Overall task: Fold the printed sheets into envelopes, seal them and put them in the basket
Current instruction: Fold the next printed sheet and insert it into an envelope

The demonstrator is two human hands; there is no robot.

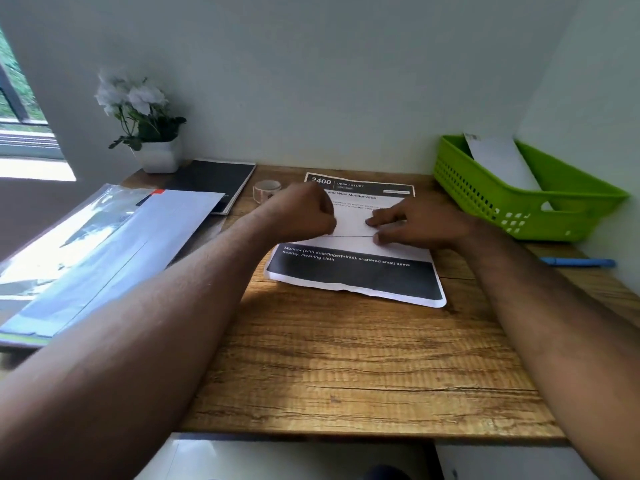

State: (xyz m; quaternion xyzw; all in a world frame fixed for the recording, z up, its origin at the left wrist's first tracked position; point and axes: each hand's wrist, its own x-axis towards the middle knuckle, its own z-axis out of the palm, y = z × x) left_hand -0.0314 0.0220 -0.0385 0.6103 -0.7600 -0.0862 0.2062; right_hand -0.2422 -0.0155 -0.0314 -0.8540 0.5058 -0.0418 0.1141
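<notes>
I see both hands pressing a printed white paper sheet [353, 258] at mid-desk.

On the wooden desk [346, 368], its near black band reads "Monitor (with dust/fingerprints), scattered small items nearby, cleaning cloth"; middle lines blur. My left hand [304, 213] is fisted, knuckles hiding what it grips; my right hand [408, 225] lies flat, fingers spread. Header reads "2400". Far right, the green plastic basket [485, 199] holds a half-hidden white envelope [498, 161].

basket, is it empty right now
No, a white folded paper leans inside the green basket at the desk's right.
</notes>
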